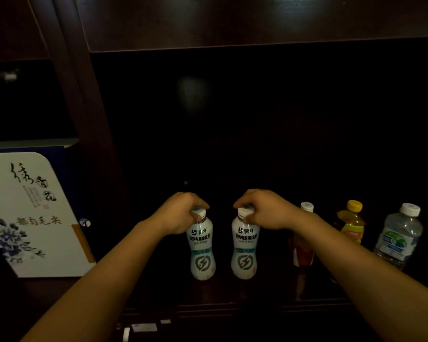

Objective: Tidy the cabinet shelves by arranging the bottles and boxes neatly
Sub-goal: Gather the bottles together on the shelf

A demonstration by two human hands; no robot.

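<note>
- Apparently the person takes two identical white bottles at once, one in each hand, so that they can be set as a matching pair on the shelf (262, 293).
- The left hand (182, 214) holds the left white bottle (201, 248) from above. Its fingers (200, 203) are curled and clamped on the cap, which lies directly under them.
- The right hand (263, 211) does the same with the right white bottle (244, 246). Its fingers (241, 204) are closed over the cap.
- Both bottles are upright, near each other but not touching, with the labels facing the person. A grip at the cap probably leaves the body visible for judging the line and the gap.
- Whether the bases rest on the shelf or hang just above it cannot be told in the dark.
- Further right, a red bottle (304, 254), a yellow-capped bottle (352, 227) and a clear water bottle (395, 239) stand apart in a loose row.
- At the left stands a white box (30, 213) with blue flowers, on the other side of the wooden divider.
</note>
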